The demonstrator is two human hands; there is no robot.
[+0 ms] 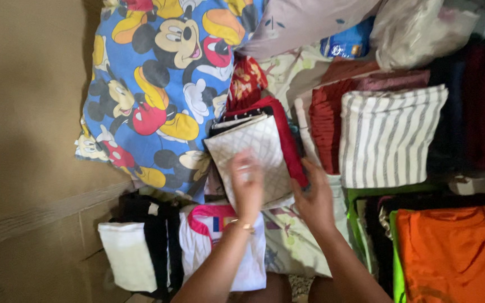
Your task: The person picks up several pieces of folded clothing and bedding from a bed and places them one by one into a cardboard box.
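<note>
White quilted cloth, a folded piece [252, 151], lies at the middle of the crowded bedding with little open room: a cartoon-print blue pillow [158, 84] hems it on the left, a red folded cloth [287, 140] touches its right edge, and a striped grey-and-white fold [388, 134] sits further right. Nearer, a white and pink shirt [220, 241] and an orange shirt [456, 252] block the way. Its long axis runs near to far, tilted slightly left; the left hand [247, 182], blurred, rests on its near end with fingers loosely together, while the right hand [314, 196] touches the near right edge, fingers slightly apart.
</note>
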